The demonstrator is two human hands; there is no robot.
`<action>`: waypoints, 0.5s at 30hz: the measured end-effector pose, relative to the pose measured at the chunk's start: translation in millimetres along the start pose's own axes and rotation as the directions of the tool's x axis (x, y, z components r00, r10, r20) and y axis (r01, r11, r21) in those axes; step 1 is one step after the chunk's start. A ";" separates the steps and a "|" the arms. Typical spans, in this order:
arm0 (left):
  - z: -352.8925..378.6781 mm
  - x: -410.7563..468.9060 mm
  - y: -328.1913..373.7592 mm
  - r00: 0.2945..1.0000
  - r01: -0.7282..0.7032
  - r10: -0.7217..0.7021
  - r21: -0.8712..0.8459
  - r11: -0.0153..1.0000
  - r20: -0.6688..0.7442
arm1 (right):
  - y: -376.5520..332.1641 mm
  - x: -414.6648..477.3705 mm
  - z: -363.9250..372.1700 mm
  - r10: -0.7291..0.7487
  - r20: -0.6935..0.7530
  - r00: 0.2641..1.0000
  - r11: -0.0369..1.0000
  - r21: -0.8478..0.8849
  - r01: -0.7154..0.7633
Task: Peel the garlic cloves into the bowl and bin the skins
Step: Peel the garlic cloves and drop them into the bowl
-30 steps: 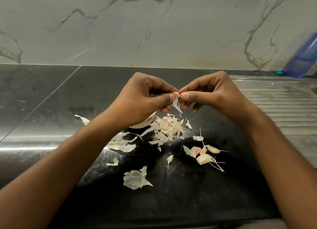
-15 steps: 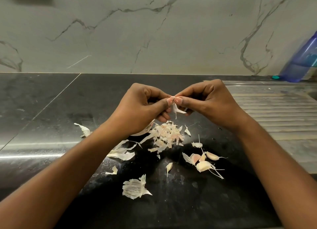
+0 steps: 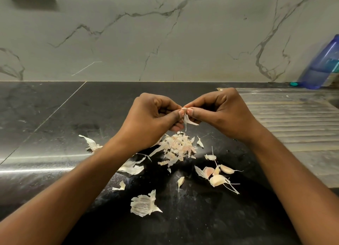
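My left hand [image 3: 152, 118] and my right hand [image 3: 222, 112] meet above the black counter [image 3: 55, 120], both pinching one small garlic clove [image 3: 184, 109] between thumbs and fingertips. A strip of loosened skin [image 3: 189, 121] hangs down from the clove. Directly below lies a heap of pinkish skin shreds [image 3: 177, 148]. Unpeeled cloves with stringy tails [image 3: 217, 178] lie to the lower right of the heap. No bowl or bin is in view.
Larger papery skins lie scattered on the counter: one near the front [image 3: 143, 204], one at the left [image 3: 90, 143], some by my left wrist [image 3: 132, 169]. A ribbed steel drainboard [image 3: 293, 120] fills the right. A blue plastic bottle [image 3: 324, 65] leans against the marble wall.
Both hands have stayed together on the clove, working the skin; the hanging strip has shifted slightly. The head camera has tilted, so everything sits lower in view.
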State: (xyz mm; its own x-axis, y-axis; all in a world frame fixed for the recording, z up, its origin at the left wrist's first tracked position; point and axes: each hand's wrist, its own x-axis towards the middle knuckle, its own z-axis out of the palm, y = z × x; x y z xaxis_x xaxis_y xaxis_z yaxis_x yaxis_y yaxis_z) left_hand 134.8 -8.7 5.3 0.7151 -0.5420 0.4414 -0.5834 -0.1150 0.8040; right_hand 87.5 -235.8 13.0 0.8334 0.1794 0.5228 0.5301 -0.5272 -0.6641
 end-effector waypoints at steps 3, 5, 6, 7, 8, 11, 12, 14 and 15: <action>1.9 -0.7 -0.7 1.000 0.011 -0.011 -0.013 1.000 -0.030 | -1.2 -0.7 6.6 -0.046 -0.051 0.998 0.996 -0.085 0.042; 3.0 -0.9 -0.9 0.999 0.018 -0.019 -0.025 1.000 -0.042 | -1.6 -1.4 10.6 -0.070 -0.072 0.995 0.992 -0.113 0.062; 3.5 -0.8 -0.7 0.999 0.022 -0.023 -0.032 0.999 -0.045 | -1.6 -1.5 12.2 -0.082 -0.083 0.993 0.989 -0.133 0.071; 3.8 -0.6 -0.7 0.998 0.027 -0.028 -0.039 0.999 -0.048 | -1.7 -1.6 13.8 -0.095 -0.096 0.991 0.985 -0.156 0.079; 4.0 -0.4 -0.8 0.998 0.031 -0.033 -0.044 0.999 -0.049 | -1.8 -1.3 15.0 -0.110 -0.108 0.988 0.979 -0.181 0.089; 3.8 -0.6 -0.2 0.998 0.035 -0.038 -0.057 0.998 -0.049 | -4.4 -0.6 18.9 -0.156 -0.127 0.980 0.963 -0.241 0.122; 4.1 -0.9 0.1 0.998 0.033 -0.036 -0.059 0.998 -0.045 | -5.5 -0.5 19.8 -0.173 -0.131 0.976 0.956 -0.260 0.134; 4.9 -1.7 0.7 0.999 0.023 -0.025 -0.063 0.998 -0.042 | -4.8 0.3 20.7 -0.190 -0.143 0.971 0.948 -0.283 0.144; 5.7 -1.7 1.1 0.999 0.017 -0.020 -0.068 0.998 -0.046 | -3.3 0.5 20.2 -0.175 -0.147 0.974 0.955 -0.268 0.131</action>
State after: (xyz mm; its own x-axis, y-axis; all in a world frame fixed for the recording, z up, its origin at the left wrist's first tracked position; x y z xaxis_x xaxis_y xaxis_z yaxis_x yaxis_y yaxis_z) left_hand 130.8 -12.6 3.2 0.7439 -0.5004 0.4429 -0.5436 -0.0677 0.8366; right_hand 89.3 -217.2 4.7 0.6959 0.1449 0.7034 0.5733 -0.7020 -0.4226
